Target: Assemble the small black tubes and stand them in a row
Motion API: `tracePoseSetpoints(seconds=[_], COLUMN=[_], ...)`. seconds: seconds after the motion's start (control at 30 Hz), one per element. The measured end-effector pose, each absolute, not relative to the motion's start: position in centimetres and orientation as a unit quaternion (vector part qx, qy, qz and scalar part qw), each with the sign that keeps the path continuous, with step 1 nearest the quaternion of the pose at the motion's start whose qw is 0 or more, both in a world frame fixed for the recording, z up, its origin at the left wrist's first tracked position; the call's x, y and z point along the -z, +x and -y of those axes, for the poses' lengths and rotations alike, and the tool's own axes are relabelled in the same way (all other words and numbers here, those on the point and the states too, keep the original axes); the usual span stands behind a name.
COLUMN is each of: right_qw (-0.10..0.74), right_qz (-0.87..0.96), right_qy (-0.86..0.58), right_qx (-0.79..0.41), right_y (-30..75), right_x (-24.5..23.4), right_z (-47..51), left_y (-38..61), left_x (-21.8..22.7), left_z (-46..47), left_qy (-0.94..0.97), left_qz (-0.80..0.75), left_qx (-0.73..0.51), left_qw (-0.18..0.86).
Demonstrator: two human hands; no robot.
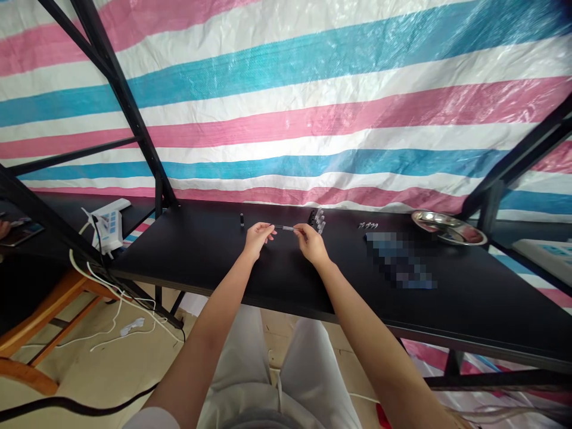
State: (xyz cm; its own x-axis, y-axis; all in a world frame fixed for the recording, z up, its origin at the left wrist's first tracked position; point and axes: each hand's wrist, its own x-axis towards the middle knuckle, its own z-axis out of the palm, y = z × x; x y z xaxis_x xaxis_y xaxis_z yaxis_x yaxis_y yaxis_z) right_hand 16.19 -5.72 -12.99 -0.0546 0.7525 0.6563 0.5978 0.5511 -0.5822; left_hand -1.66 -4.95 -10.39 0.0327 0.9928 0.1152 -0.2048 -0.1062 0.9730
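Spanning left fingers (pixel 269 229) to right fingers (pixel 300 230), a thin rod (pixel 285 227) lies crosswise.

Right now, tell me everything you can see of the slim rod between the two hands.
The slim rod is straight and thin, dark toward the left and clear or silvery toward the right, perhaps plastic. It runs crosswise, nearly level, over the black tabletop. The left hand holds it at one end and the right hand at the other, fingertips hiding part of each end. Its finer details are too small to make out.
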Motion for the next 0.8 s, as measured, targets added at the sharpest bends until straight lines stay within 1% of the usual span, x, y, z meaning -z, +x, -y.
tracePoseSetpoints(seconds=[0.5, 0.8], right_qw=[0.49, 0.467], right_qz=[0.73, 0.762], right_qy=[-0.474, -0.447], right_qx=[-0.05, -0.027], right_y=[16.11, 15.53], right_x=[13.08, 12.31], right_z=[5.84, 6.56], left_y=[-1.53, -1.09], left_x=[10.65, 10.7], left_z=[5.29, 5.72], left_qy=[0.539, 0.609], left_qz=[-0.404, -0.403], left_qx=[-0.552, -0.506], left_qw=[0.491, 0.459])
